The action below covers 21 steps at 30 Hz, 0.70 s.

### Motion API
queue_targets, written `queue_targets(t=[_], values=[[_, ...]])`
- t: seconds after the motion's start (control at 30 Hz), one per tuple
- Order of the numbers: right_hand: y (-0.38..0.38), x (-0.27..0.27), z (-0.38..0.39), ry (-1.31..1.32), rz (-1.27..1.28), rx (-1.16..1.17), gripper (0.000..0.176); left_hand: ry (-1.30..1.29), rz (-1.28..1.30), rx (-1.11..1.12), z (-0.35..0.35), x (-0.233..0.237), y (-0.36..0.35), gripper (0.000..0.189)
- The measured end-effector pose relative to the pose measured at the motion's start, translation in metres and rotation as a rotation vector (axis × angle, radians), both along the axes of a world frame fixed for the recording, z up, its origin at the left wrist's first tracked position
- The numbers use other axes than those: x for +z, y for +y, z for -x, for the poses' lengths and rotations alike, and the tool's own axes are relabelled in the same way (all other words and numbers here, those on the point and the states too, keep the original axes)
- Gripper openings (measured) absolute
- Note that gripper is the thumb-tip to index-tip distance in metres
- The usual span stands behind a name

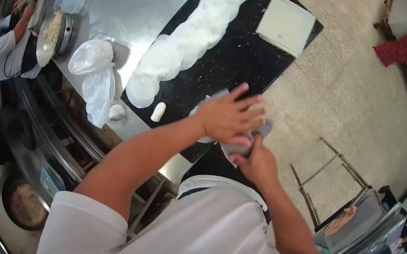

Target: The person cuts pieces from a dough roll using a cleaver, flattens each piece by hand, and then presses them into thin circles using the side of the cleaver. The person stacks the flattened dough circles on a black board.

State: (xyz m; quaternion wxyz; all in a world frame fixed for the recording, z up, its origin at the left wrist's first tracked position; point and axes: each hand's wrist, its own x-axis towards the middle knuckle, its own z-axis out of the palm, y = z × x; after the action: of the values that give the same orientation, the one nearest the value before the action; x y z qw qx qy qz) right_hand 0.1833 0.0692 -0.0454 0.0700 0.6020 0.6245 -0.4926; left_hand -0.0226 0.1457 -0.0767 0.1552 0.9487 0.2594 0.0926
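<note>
My left hand (230, 118) reaches over the front corner of the black board (242, 60), fingers spread and palm down. Just below it, my right hand (261, 163) has its thumb and fingers round a grey, rounded object (238, 148), partly covered by the left hand; its exact kind I cannot tell. A pale round piece shows in part behind my left wrist. To the left lies a small white dough roll (158, 112). Thin white dough rounds (185, 42) overlap in a long row along the board.
A stack of square white sheets (286, 24) sits at the board's far right. Left of the board are a tied plastic bag (95, 67) and a scale (66, 32) bearing a bowl of filling. Another person (1, 56) works at far left. A metal-legged chair (356, 219) stands right.
</note>
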Motion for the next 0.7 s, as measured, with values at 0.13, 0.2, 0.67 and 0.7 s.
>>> queue_targets(t=[0.13,0.2,0.67,0.7], values=[[0.068,0.013,0.016,-0.008,-0.112,0.062,0.07,0.019,-0.132,0.109,0.019,0.003,0.059,0.066],[0.077,0.017,0.023,0.003,-0.111,0.067,0.07,-0.003,-0.126,0.105,0.022,0.007,0.069,0.065],[0.058,0.006,0.001,-0.024,-0.149,0.103,0.073,-0.002,-0.124,0.143,0.007,0.004,0.047,0.064],[0.063,0.008,0.005,-0.021,-0.17,0.103,0.073,0.0,-0.145,0.142,0.01,0.003,0.056,0.064]])
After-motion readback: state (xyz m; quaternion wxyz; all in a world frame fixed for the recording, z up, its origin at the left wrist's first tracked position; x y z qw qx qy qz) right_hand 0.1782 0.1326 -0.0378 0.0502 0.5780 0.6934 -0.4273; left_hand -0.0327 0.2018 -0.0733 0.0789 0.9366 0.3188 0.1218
